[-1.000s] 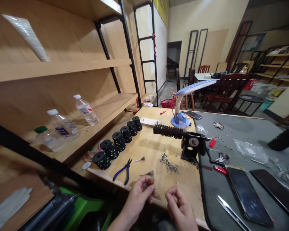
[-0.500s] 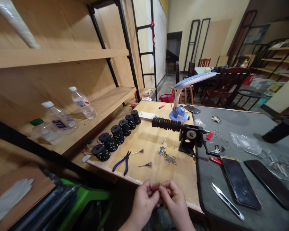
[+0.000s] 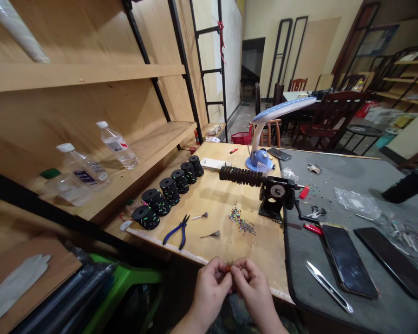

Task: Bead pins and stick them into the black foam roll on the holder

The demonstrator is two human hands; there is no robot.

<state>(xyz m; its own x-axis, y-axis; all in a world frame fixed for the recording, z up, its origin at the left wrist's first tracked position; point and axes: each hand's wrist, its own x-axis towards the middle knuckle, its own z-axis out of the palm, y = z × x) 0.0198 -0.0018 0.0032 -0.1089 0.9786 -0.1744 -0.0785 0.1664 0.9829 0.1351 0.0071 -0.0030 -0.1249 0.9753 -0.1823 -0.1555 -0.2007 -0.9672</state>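
Observation:
My left hand [image 3: 211,286] and my right hand [image 3: 251,283] meet at the near edge of the wooden table, fingertips pinched together. Between them shows a small orange piece [image 3: 229,268], mostly hidden by the fingers; its kind I cannot make out. Beyond the hands lies a pile of small coloured beads [image 3: 236,215], with short dark metal pieces [image 3: 248,227] beside it. Blue-handled pliers [image 3: 177,232] rest to the left, near two small tufted pieces, one of them a dark tuft on a thin stem [image 3: 211,234].
Several black spools [image 3: 145,218] stand in a row at the left. A hand-cranked black winder [image 3: 277,195] sits behind the beads, near a blue lamp [image 3: 259,160]. On the grey mat [image 3: 299,283] are thread snips [image 3: 329,287] and two phones, one nearer [image 3: 350,260].
The camera view has shifted slightly. Both hands stay pinched together at the table's edge, with only small finger movement around the orange piece.

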